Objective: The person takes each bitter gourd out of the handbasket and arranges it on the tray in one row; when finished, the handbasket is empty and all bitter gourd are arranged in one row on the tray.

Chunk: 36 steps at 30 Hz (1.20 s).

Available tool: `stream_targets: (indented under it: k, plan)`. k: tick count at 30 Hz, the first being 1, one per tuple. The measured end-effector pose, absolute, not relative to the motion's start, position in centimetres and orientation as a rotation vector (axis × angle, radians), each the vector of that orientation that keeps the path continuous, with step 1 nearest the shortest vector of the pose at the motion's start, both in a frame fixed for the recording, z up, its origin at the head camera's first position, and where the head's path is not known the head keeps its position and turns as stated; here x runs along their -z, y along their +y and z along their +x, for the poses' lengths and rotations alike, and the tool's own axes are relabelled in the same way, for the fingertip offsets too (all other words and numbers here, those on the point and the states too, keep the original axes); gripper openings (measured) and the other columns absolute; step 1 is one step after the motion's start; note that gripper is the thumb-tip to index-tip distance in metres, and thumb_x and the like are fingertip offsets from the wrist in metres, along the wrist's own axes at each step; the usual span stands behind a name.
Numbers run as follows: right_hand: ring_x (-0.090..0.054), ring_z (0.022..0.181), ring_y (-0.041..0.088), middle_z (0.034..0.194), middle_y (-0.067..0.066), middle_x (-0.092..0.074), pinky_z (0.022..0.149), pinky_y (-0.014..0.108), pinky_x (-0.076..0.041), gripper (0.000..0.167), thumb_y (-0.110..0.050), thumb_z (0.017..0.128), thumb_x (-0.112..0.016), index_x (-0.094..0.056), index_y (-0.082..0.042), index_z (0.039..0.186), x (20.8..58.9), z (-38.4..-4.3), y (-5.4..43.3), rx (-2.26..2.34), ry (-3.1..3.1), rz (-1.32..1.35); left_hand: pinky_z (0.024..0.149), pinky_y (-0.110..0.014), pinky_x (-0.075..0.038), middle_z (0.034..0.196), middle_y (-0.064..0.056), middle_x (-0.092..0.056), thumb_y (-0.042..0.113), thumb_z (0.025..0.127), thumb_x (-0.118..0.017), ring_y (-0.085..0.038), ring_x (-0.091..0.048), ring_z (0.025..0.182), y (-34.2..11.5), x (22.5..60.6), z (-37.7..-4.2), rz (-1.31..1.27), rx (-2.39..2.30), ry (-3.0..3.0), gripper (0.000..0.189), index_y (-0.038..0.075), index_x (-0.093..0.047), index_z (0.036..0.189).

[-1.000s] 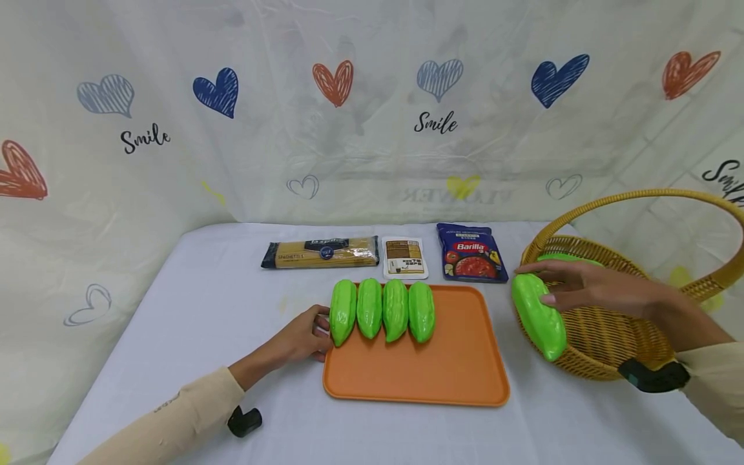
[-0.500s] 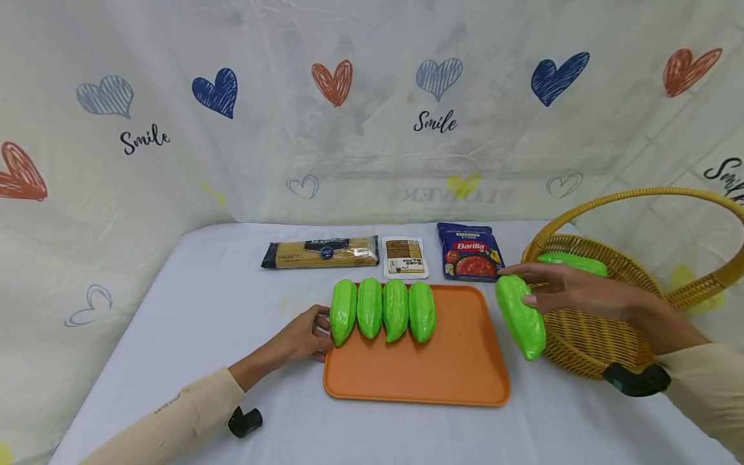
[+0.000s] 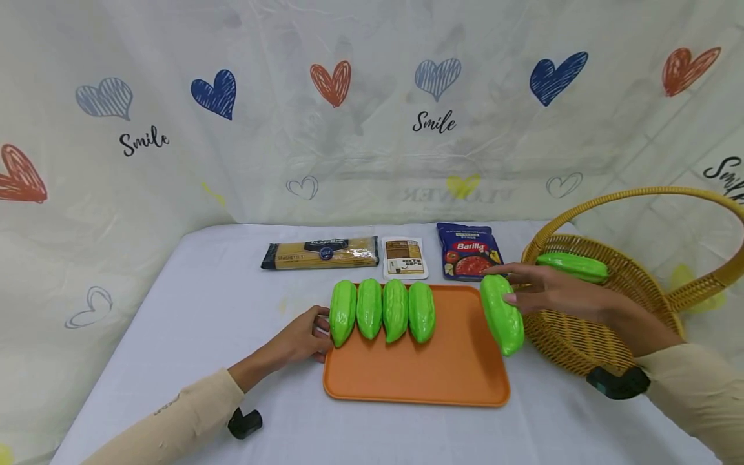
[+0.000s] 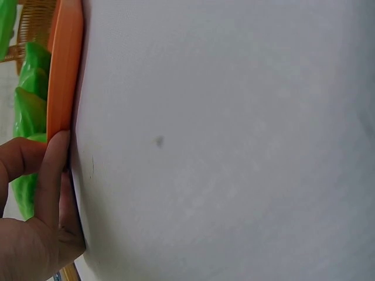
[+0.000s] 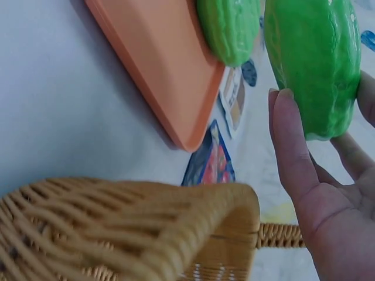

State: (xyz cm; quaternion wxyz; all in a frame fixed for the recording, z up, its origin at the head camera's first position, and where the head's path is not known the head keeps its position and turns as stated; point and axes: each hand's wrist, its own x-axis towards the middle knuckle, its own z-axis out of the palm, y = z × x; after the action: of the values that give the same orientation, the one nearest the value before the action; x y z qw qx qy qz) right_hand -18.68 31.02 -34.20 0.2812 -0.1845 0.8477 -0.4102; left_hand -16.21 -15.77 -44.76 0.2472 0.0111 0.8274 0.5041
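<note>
My right hand (image 3: 566, 294) grips a bright green, ridged bitter melon (image 3: 502, 316) between thumb and fingers, over the right edge of the orange tray (image 3: 415, 374). In the right wrist view the held bitter melon (image 5: 316, 64) points upward, with fingers on both sides of its lower end. On the tray's left half, several similar bitter melons (image 3: 395, 311) lie side by side in a row along the back rim. My left hand (image 3: 302, 336) pinches the tray's left rim; the left wrist view has its thumb and finger at the orange edge (image 4: 65, 64).
A wicker basket (image 3: 581, 342) with a tall handle stands right of the tray, one more bitter melon (image 3: 572, 266) inside. Behind the tray lie a spaghetti pack (image 3: 325, 253), a small white-and-brown packet (image 3: 404, 257) and a blue Barilla sauce pouch (image 3: 469, 248). A heart-printed curtain hangs behind.
My right hand has carried the bitter melon leftward from over the basket to the tray's right edge. The bitter melon left in the basket shows more fully. My left hand stays put.
</note>
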Motion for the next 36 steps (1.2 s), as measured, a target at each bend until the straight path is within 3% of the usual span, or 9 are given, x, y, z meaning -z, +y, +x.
stream_targets:
  k: [5, 8, 16, 28, 36]
  plan:
    - [-0.055, 0.119, 0.036, 0.135, 0.020, -0.050, 0.094, 0.046, -0.056, 0.056, -0.026, 0.100, -0.059, -0.039, -0.017, 0.152, 34.6, -18.9, 30.2, 1.144, 2.234, -0.472, 0.066, -0.032, -0.064, 0.114, -0.011, -0.055, 0.002, 0.082, -0.073, -0.019, -0.063, 0.093, -15.8, 44.7, -16.2, 0.026, -1.377, 2.260, 0.070, 0.003, -0.042, 0.145]
    - [-0.055, 0.118, 0.034, 0.135, 0.020, -0.050, 0.092, 0.040, -0.057, 0.058, -0.027, 0.100, -0.059, -0.038, -0.016, 0.153, 35.0, -19.1, 29.8, 1.151, 2.221, -0.478, 0.067, -0.032, -0.064, 0.114, -0.011, -0.056, 0.002, 0.081, -0.073, -0.019, -0.063, 0.093, -15.8, 44.8, -16.2, 0.024, -1.377, 2.261, 0.070, 0.003, -0.042, 0.144]
    - [-0.051, 0.127, 0.034, 0.143, 0.021, -0.047, 0.091, 0.038, -0.060, 0.060, -0.033, 0.097, -0.064, -0.041, -0.021, 0.151, 35.4, -19.2, 28.3, 1.135, 2.243, -0.449, 0.066, -0.032, -0.064, 0.113, -0.011, -0.056, 0.001, 0.081, -0.073, -0.018, -0.063, 0.092, -15.8, 44.9, -16.2, 0.023, -1.381, 2.263, 0.071, 0.003, -0.042, 0.145]
    - [-0.041, 0.137, 0.045, 0.153, 0.029, -0.035, 0.094, 0.043, -0.059, 0.069, -0.034, 0.097, -0.064, -0.034, -0.010, 0.155, 36.4, -19.5, 26.8, 1.140, 2.215, -0.394, 0.068, -0.031, -0.064, 0.116, -0.012, -0.055, 0.002, 0.082, -0.072, -0.019, -0.063, 0.094, -15.9, 45.0, -16.3, 0.037, -1.386, 2.254, 0.070, 0.003, -0.041, 0.145]
    - [-0.058, 0.121, 0.035, 0.150, 0.032, -0.036, 0.094, 0.047, -0.059, 0.070, -0.034, 0.097, -0.065, -0.034, -0.009, 0.155, 37.1, -19.8, 25.9, 1.139, 2.232, -0.350, 0.067, -0.033, -0.064, 0.114, -0.011, -0.055, 0.002, 0.082, -0.072, -0.019, -0.063, 0.090, -15.9, 45.0, -16.1, 0.033, -1.408, 2.250, 0.070, 0.002, -0.042, 0.145]
